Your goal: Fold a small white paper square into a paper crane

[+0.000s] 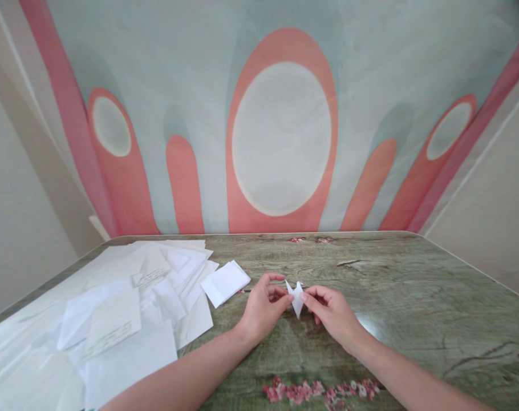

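A small folded white paper figure (297, 299), with pointed tips like an origami bird, is held between both hands above the table. My left hand (263, 302) pinches its left side between thumb and fingers. On the opposite side, my right hand (328, 308) grips it with thumb and index finger. One point of the paper hangs down between the hands, and others stick up at the top. To the left of my left hand lies a small stack of white paper pieces (225, 282).
A wood-patterned table (434, 302) with printed pink flowers (319, 391) spans the view. Loose white sheets (131, 365) overlap across its left side, some with printed lines. Behind the table hangs a grey backdrop (208, 68) with coral shapes.
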### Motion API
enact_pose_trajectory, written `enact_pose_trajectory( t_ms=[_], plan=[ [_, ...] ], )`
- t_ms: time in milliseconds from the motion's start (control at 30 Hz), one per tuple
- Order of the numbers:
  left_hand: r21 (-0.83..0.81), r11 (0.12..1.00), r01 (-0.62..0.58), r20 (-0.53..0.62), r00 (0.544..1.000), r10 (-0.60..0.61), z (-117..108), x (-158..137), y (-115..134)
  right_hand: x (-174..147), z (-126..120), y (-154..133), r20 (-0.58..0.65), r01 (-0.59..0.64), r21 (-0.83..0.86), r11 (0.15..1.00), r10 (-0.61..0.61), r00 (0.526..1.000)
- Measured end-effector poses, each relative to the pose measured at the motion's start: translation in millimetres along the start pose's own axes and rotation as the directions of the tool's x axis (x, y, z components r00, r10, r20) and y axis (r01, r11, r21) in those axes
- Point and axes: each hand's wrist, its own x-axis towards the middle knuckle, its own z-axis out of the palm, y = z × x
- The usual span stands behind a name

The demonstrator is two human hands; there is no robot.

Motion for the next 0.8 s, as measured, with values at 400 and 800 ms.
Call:
enact_pose_trajectory(
  t_ms=[400,800],
  plan=[
    [0.147,0.987,-0.06,-0.037,0.997,0.066,-0.3,-1.5,-6.7,4.7,1.8,6.4,-0.042,0.033,0.074,0.997,-0.03,0.999],
    [0.749,0.137,-0.649,0.602,0.752,0.269,-14.3,-9.7,22.8,14.2,-2.4,17.0,0.012,0.015,-0.111,0.994,-0.014,1.0]
  ],
)
